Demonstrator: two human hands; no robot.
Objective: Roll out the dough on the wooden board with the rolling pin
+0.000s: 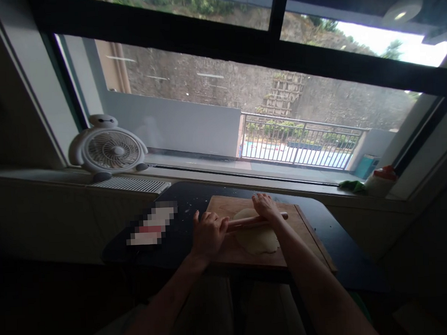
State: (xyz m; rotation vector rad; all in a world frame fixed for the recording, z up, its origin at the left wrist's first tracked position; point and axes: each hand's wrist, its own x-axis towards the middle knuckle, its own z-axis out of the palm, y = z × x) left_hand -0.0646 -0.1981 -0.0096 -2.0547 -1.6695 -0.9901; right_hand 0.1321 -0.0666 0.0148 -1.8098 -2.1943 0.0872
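A wooden rolling pin (247,221) lies across a pale, flattened sheet of dough (258,240) on a wooden board (227,251). My left hand (210,233) is closed around the pin's left end, beyond the edge of the dough. Toward the other end, my right hand (265,206) bends over the pin, its fingers reaching past the far side. The pin's right tip sticks out beyond my right wrist. Part of the dough is hidden under the pin and my right forearm.
The board rests on a dark table (346,253). A blurred-out pale packet-like thing (152,225) lies at the table's left. A white fan (113,148) stands by the window, and a green cloth-like item (352,185) sits on the sill at right.
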